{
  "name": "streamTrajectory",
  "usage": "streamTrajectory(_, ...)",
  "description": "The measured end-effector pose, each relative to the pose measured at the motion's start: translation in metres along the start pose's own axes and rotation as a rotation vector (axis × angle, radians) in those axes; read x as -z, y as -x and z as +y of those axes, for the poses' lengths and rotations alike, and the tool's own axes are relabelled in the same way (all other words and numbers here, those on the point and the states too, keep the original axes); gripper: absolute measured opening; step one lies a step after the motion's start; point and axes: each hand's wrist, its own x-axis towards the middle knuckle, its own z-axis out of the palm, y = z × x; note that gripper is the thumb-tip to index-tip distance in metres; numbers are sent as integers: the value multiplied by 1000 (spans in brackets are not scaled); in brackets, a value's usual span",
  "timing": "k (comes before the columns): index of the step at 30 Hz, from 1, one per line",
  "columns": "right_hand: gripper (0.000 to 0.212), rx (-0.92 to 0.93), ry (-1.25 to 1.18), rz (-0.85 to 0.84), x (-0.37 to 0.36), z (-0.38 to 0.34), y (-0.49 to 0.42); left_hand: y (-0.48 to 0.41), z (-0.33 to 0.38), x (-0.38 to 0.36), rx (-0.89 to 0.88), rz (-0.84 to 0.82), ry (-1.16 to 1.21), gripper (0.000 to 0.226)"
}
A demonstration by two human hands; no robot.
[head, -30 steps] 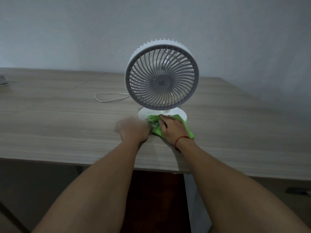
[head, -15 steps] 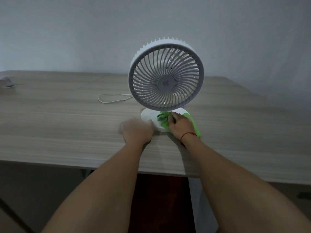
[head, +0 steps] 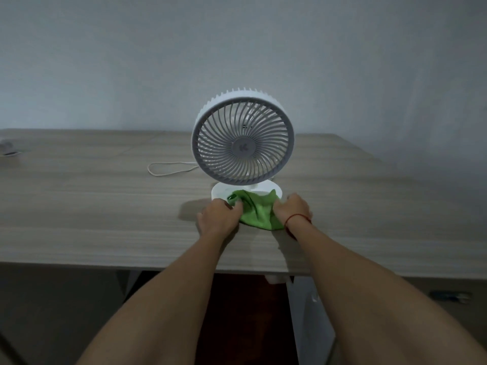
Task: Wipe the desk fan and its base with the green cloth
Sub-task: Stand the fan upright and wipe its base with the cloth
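I had the desk fan [head: 242, 137] a little right of the middle of the frame. It stood upright on the desk [head: 79, 206] with its round grille facing me. Its white round base [head: 221, 192] sat just below the grille. The green cloth [head: 257, 212] lay bunched over the near right part of that base and spilled down onto the wood toward the bottom of the frame.

The left hand [head: 217, 218] was at the cloth's left edge, its fingers curled in and pinching the fabric just beside the near rim of the base. The right hand [head: 292, 210] was at the cloth's right edge, knuckles up, with its fingers curled down round the fabric. Its fingertips were hidden under the hand, so I could read that grip only from how the cloth gathered there. The cloth spanned the gap between the two hands. A red string [head: 296, 217] circled the right wrist. Both forearms rose from the bottom corners of the frame and crossed the near edge of the desk.

Left of the fan, a thin pale cable [head: 168, 168] lay in a loop on the wood, one end running in behind the grille. At the far left edge sat a small object [head: 8, 148], too blurred for me to identify. A plain grey wall [head: 237, 48] filled the upper part of the frame.
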Motion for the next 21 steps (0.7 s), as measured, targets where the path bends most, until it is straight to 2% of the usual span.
streamTrajectory(4,48,-30,-69,-121,0,-2,-1,-3,15,-3,124,-198,240,78)
streamTrajectory(6,44,-13,-76,-148,-3,-3,-3,-3,22,-5,152,-243,389,59)
streamTrajectory(9,39,35,-90,-164,-4,-6,-2,-1,23,-2,192,-205,510,26)
streamTrajectory(11,29,43,-114,-159,-3,-8,-2,1,20,3,201,-180,607,19)
streamTrajectory(13,17,43,-136,-154,-5,-8,-2,-1,14,11,234,-168,697,32)
streamTrajectory(15,17,54,-179,-158,-9,-9,0,-3,10,20,280,-173,752,42)
streamTrajectory(16,24,60,-210,-167,-11,-11,2,-4,12,25,302,-185,777,45)
streamTrajectory(18,39,59,-250,-186,-12,-17,1,-8,14,28,342,-211,801,63)
streamTrajectory(21,37,93,-225,-225,-9,-24,0,-13,15,24,313,-195,742,77)
